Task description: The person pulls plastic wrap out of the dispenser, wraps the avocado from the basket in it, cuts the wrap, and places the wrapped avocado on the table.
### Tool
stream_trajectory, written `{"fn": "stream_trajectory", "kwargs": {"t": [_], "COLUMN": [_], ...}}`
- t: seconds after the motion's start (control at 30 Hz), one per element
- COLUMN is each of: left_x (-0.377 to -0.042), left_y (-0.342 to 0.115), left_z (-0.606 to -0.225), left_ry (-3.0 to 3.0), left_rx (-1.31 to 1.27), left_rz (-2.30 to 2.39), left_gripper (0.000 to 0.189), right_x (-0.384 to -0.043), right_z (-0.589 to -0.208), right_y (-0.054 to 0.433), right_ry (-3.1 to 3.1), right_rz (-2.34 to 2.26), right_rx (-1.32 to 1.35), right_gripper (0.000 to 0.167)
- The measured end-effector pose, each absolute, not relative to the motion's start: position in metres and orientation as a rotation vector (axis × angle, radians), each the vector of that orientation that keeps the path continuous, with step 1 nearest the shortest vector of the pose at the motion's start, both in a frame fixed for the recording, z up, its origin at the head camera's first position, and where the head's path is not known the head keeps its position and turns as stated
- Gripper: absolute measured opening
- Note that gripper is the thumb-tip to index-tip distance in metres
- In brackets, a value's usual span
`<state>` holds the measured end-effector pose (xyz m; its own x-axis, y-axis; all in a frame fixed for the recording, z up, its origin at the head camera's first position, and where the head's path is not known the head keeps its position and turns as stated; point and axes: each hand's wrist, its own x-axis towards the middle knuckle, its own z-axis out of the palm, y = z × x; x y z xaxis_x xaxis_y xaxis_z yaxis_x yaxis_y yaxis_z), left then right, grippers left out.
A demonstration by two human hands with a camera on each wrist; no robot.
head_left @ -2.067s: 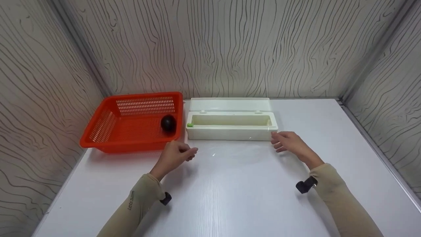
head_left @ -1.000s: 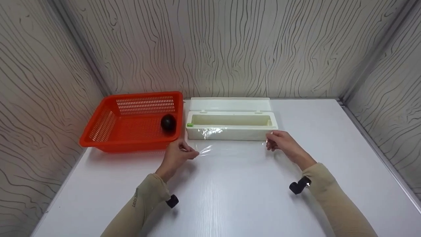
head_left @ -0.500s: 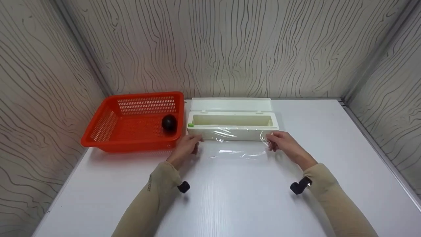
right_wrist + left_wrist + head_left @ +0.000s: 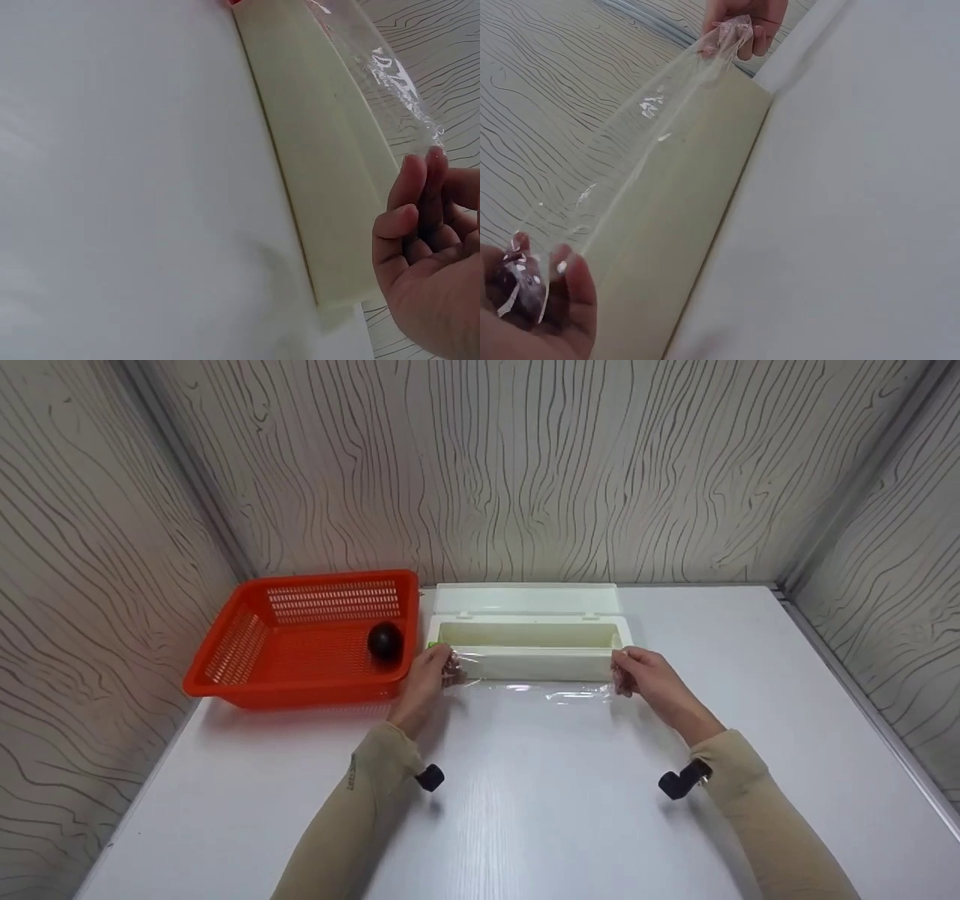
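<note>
A sheet of clear plastic wrap (image 4: pixel 649 112) stretches between both hands along the front of a long white box (image 4: pixel 536 664). My left hand (image 4: pixel 427 675) pinches the wrap by the box's left front corner, with crumpled film bunched in its fingers in the left wrist view. The right hand (image 4: pixel 646 675) pinches the other end at the right front corner. In the right wrist view, film (image 4: pixel 397 82) runs up to the right fingertips. The box's hinged lid (image 4: pixel 525 598) lies back, and its long trough shows. A green slider (image 4: pixel 433 645) sits at its left edge, partly behind the left hand.
An orange-red plastic basket (image 4: pixel 300 690) stands left of the box, close to the left hand. Inside it lies a dark round object (image 4: pixel 385 640). The white table (image 4: pixel 540 810) ends at patterned walls (image 4: pixel 480 472) behind and on both sides.
The left hand has moved right and up from in front of the basket to the box's left corner. The right hand has risen slightly along the box, and the film has lifted with both hands.
</note>
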<state>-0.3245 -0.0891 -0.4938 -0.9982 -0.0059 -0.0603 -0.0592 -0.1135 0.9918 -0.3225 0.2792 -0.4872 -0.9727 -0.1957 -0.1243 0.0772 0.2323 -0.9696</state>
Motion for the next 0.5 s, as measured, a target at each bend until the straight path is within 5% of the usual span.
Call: {"fn": "stream_trajectory", "kwargs": {"t": [0.5], "left_x": [-0.3313], "left_y": [-0.0811], "left_z": [-0.4832], "left_ry": [2.129], "left_rx": [-0.142], "left_rz": [2.328], "left_gripper": [0.030], "right_x": [-0.3268], "right_z": [-0.4828], "right_y": [0.2724], "right_ry": [2.169], "right_rz": [-2.071], "right_rx": [-0.149], "right_gripper": [0.030]}}
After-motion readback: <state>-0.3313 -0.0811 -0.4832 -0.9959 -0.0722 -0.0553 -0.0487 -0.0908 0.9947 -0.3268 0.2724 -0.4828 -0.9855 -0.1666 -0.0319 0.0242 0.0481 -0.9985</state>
